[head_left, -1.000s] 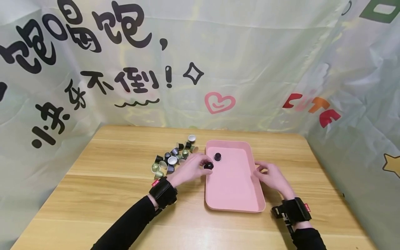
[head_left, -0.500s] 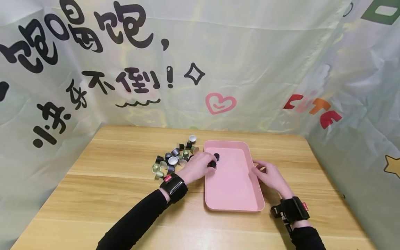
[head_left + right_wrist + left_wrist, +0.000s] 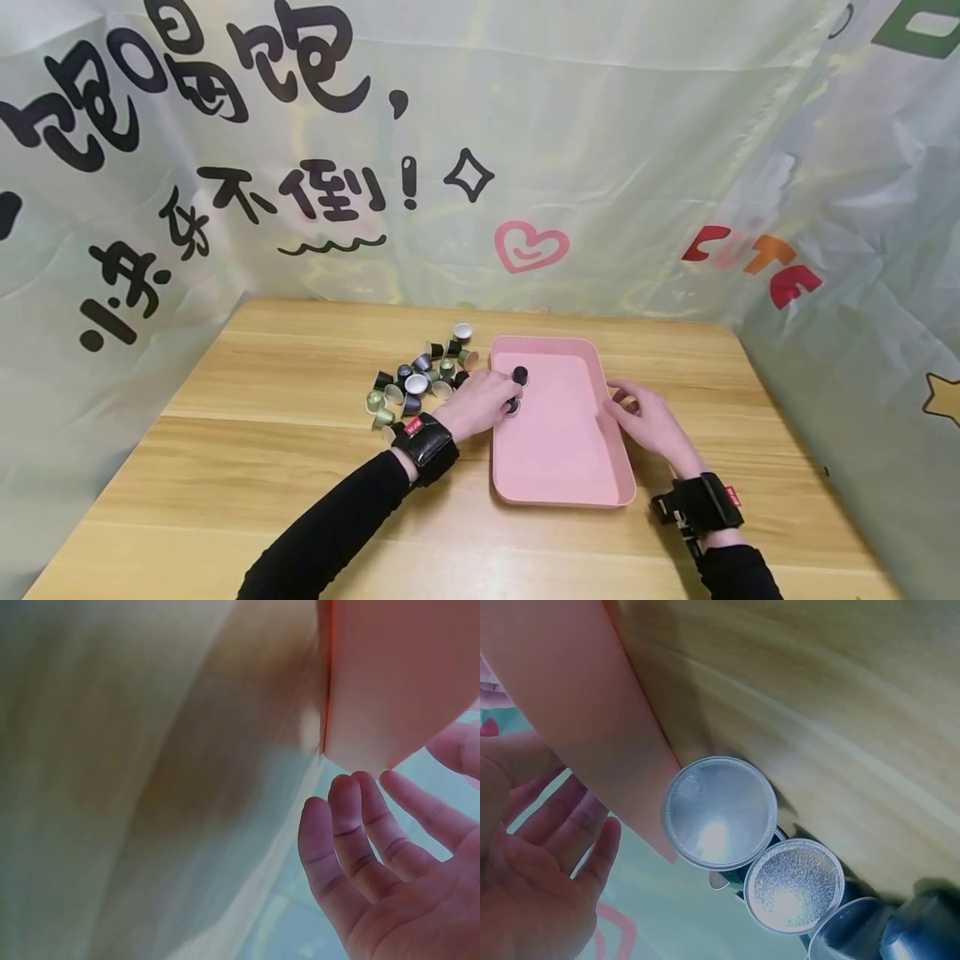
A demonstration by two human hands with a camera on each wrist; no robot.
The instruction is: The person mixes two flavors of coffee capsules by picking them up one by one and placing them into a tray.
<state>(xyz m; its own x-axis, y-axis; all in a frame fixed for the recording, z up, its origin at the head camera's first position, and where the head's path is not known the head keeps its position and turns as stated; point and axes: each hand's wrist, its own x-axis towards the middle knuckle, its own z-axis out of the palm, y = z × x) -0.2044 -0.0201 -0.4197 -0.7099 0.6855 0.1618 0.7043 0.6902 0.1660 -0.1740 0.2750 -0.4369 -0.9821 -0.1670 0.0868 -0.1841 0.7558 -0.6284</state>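
Midway through moving coffee capsules from the loose pile onto the pink tray [image 3: 558,467], by the look of it. Left hand [image 3: 480,402] reaching over the tray's near-left rim, fingertips at a dark capsule [image 3: 512,407] just inside the edge; whether pinched or already let go, impossible to tell from the head view (left wrist view shows relaxed, open-looking fingers [image 3: 562,847], yet not the fingertips themselves). A second dark capsule [image 3: 520,374] standing on the tray just beyond those fingertips. Capsule pile [image 3: 416,379] lying on the wooden table [image 3: 262,433] just behind and to the left of the left hand, foil faces [image 3: 720,812] showing close in the wrist view. Right hand [image 3: 647,421] resting against the tray's right rim, fingers loosely bent, steadying rather than gripping, nothing held (right wrist view confirms spread, slack fingers [image 3: 352,840] beside the tray edge [image 3: 390,690]). Next move, judged from this: letting the capsule settle upright beside the other one, then drawing the left hand back to the pile without knocking either over.
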